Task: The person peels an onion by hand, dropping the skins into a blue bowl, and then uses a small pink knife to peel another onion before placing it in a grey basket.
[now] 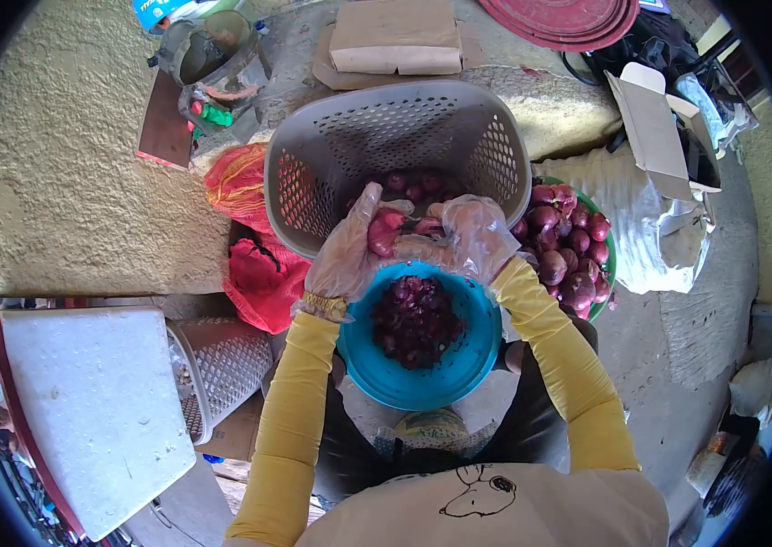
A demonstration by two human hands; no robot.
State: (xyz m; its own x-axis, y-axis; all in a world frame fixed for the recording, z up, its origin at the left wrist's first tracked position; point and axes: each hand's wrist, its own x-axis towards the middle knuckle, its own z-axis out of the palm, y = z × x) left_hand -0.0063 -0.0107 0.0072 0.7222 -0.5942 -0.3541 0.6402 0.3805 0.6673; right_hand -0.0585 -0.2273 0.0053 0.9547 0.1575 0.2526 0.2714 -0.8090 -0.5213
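2 gloved hands work at 1 red onion [384, 233] above the blue basin's near-basket edge.
Head view: the left hand [347, 251] holds the onion; the right hand [477, 235] bends in beside it, though I cannot tell whether its grip pinches anything. Good handling likely means a firm left grip, fingertips clear of slipping plastic, and loose scraps [418, 321] kept over the blue basin [484, 351], not the basket [284, 146].

The basin [404, 397] was bright blue, the onions [577, 242] purple-red, the basket [308, 137] grey, the sleeves [299, 383] yellow, and the pale shirt [577, 506] bore a black-outlined cartoon dog [481, 497].
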